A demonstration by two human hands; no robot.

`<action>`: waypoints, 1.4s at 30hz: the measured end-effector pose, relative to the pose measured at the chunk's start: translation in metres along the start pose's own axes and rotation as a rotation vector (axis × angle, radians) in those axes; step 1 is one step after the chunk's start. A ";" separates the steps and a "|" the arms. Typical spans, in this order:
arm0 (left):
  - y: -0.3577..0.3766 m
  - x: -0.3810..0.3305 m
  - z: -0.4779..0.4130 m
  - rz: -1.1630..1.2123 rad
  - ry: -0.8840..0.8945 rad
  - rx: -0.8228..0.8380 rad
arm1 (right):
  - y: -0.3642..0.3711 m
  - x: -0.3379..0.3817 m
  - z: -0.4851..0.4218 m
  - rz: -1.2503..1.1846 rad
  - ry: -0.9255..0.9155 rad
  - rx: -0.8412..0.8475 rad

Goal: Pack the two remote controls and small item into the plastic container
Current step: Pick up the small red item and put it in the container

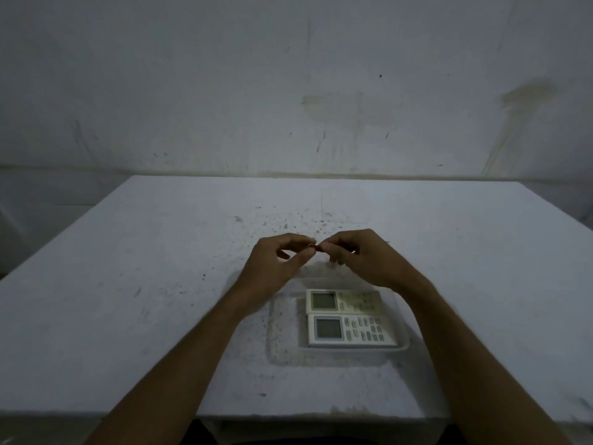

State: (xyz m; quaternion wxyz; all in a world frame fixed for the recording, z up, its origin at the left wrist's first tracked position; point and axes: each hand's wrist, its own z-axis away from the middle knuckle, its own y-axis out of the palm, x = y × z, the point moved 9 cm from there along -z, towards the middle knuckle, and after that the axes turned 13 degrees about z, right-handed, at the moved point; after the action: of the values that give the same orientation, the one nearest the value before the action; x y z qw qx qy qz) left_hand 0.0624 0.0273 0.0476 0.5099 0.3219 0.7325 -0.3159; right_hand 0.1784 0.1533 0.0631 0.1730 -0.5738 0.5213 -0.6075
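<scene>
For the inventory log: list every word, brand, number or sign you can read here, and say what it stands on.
No text can be read.
Far remote control: screen blank, button markings too blurred.
Near remote control: screen blank, button markings too blurred.
Small item pinched between left hand and right hand: too small to tell.
Plastic container, table, wall: none.

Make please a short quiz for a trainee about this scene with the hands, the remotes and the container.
1. True or false: both remote controls lie inside the plastic container.
2. What holds the small item?
3. The remotes lie: A) stacked B) side by side C) apart on the table.

Key: 1 true. 2 The fingertips of the left hand and right hand together, above the container's far edge. 3 B.
</scene>
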 end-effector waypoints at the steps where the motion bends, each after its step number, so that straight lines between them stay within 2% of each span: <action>1: -0.001 -0.001 0.000 0.015 0.001 -0.002 | -0.001 0.001 0.001 -0.003 -0.006 -0.009; 6: -0.001 -0.001 0.000 0.085 -0.017 0.008 | -0.013 0.004 0.006 -0.078 -0.004 -0.127; 10: -0.001 -0.006 -0.002 0.187 -0.017 0.025 | -0.016 0.001 0.009 -0.329 0.088 -0.147; 16: 0.005 0.000 0.001 0.575 -0.157 0.028 | -0.010 0.007 0.011 -0.576 0.110 -0.081; 21: 0.003 0.002 0.003 0.578 -0.208 0.000 | -0.004 0.022 0.014 -0.417 0.020 -0.002; 24: 0.010 0.002 0.007 0.586 -0.243 0.064 | -0.003 0.021 0.012 -0.384 0.006 -0.029; 29: 0.008 0.003 0.009 0.586 -0.306 0.025 | -0.009 0.019 0.011 -0.346 0.013 -0.095; 37: 0.013 -0.014 0.009 0.457 -0.174 0.111 | -0.018 0.021 0.013 -0.403 0.012 -0.186; 42: 0.010 -0.019 0.009 0.408 -0.097 0.110 | -0.017 0.022 0.013 -0.382 0.002 -0.118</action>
State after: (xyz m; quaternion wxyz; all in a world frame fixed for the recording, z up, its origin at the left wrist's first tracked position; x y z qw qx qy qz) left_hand 0.0806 0.0231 0.0621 0.5794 0.4753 0.6086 -0.2608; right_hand 0.1904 0.1362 0.0858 0.0203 -0.6707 0.4380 -0.5983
